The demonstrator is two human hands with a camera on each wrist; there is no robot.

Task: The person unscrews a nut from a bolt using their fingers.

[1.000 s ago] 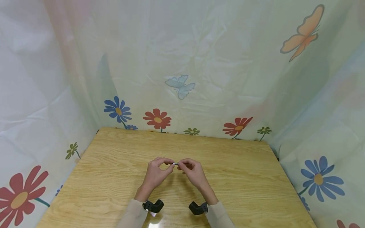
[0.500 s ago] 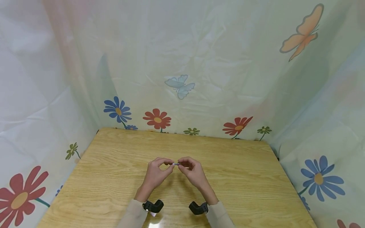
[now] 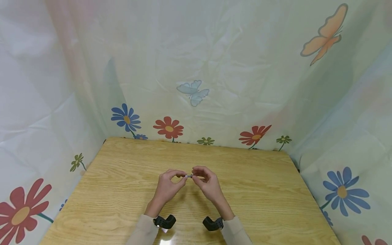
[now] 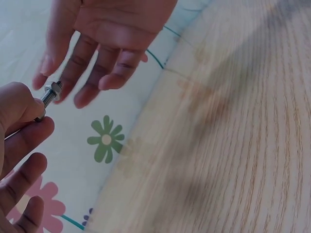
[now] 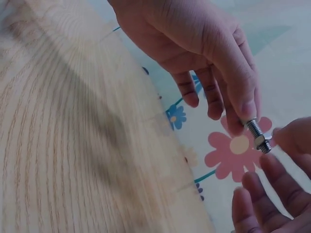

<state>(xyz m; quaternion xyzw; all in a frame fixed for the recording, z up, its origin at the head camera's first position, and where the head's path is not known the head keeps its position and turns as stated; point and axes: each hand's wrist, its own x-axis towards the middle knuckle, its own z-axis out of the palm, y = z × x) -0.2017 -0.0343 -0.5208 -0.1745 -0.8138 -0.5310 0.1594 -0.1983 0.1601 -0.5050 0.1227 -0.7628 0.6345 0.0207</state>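
A small metal bolt [image 4: 47, 99] with a hex nut [image 5: 261, 141] threaded on it is held between the two hands, above the table. My left hand [image 3: 166, 185] pinches the bolt at its head end between thumb and forefinger, hiding most of the head. The other fingers of that hand are loosely bent. My right hand [image 3: 209, 185] is at the nut end, thumb and forefinger spread on either side of the nut without gripping it. In the right wrist view, the threaded tip shows just past the nut, close to the right fingertips [image 5: 267, 162].
The wood-grained table [image 3: 245, 190] lies beneath both hands. A pale curtain [image 3: 147, 68] printed with flowers and butterflies hangs behind it and along both sides. Each wrist wears a black camera; the left one [image 3: 165, 222] is near the table's front.
My right thumb and forefinger have come off the bolt's nut end and spread apart, the forefinger lifting away. The left hand keeps the bolt in the same place.
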